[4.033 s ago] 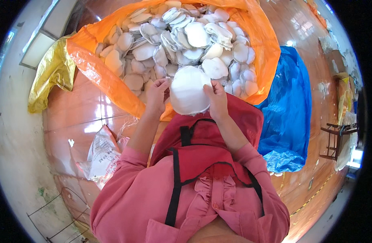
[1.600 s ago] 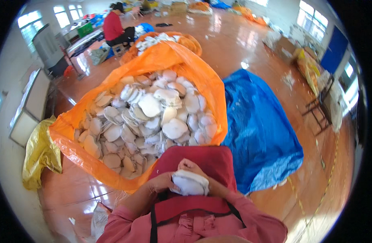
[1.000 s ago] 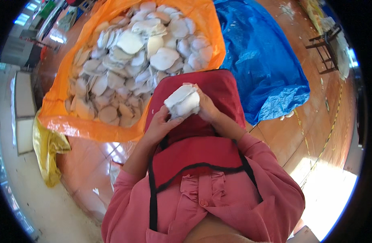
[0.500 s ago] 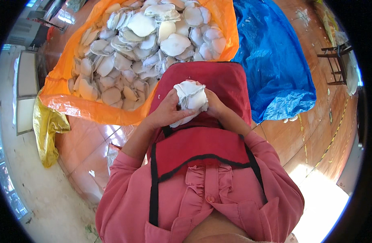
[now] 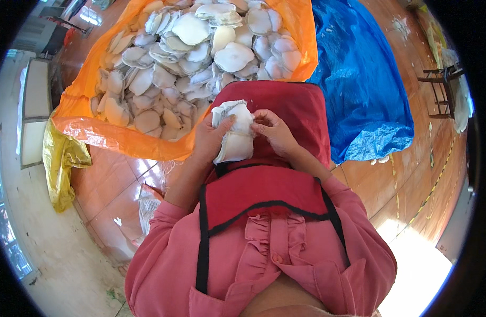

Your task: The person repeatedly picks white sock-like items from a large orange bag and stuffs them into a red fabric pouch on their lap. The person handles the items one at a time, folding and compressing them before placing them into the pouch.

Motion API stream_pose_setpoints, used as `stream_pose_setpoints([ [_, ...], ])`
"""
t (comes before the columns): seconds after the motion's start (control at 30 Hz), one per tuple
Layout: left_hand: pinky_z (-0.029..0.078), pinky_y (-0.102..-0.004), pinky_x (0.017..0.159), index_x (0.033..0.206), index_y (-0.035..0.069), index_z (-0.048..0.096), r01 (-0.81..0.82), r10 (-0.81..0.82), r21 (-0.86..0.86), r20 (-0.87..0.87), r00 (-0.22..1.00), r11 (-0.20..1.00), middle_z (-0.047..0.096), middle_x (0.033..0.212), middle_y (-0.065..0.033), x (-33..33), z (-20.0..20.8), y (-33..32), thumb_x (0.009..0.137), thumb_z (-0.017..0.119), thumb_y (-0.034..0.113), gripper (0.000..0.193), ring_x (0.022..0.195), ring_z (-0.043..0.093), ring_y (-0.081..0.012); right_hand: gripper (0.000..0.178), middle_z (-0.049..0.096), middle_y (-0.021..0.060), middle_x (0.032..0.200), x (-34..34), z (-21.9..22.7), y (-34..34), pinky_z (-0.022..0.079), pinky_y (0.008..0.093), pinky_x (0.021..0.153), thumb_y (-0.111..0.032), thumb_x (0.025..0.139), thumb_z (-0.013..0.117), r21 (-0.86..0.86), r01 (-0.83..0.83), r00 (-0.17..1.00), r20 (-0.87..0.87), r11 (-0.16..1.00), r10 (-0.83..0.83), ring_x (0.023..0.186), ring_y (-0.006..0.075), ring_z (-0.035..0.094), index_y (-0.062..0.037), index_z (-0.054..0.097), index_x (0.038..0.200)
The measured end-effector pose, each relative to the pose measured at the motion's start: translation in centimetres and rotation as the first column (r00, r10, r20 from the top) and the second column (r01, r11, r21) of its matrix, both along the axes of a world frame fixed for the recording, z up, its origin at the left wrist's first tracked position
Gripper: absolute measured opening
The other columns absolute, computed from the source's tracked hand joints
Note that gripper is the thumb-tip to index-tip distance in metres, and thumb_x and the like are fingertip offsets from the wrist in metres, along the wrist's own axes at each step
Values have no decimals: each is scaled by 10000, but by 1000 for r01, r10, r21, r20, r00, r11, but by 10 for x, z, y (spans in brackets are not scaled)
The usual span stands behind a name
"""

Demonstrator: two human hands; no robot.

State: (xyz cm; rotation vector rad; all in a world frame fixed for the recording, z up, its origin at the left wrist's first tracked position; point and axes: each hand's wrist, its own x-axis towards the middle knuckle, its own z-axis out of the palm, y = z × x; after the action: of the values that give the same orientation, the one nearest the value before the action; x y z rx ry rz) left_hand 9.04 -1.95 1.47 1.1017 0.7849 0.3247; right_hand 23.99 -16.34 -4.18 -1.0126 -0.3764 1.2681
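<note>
Over my lap I hold a white, soft-looking padded fabric piece with ragged edges. My left hand grips it from the left side, thumb lying across its front and the other fingers hidden behind. With the fingertips pinched together, my right hand takes hold of its right edge. A red apron with black trim covers my chest and lap beneath the piece. Just beyond, many similar white and greyish rounded pads lie heaped in an orange plastic sheet or sack.
To the right of the orange plastic spreads a blue plastic sheet. A yellow sack slumps by the left wall. Farther right stands a dark wooden stool or chair. Reddish tiles cover the floor.
The padded piece has shifted slightly left and been turned to a flatter, more upright face. My right hand has come from behind it to pinch its right edge.
</note>
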Motion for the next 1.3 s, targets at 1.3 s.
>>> stream_pose_setpoints([
  [1.3,509,-298,755,959,18,699,970,-960,169,-189,205,174,689,854,-20,12,-8,38,831,756,245,267,827,605,-100,270,634,21,961,22,8,32,470,284,846,-291,978,554,-8,-425,882,221,905,416,933,128,580,-43,651,1021],
])
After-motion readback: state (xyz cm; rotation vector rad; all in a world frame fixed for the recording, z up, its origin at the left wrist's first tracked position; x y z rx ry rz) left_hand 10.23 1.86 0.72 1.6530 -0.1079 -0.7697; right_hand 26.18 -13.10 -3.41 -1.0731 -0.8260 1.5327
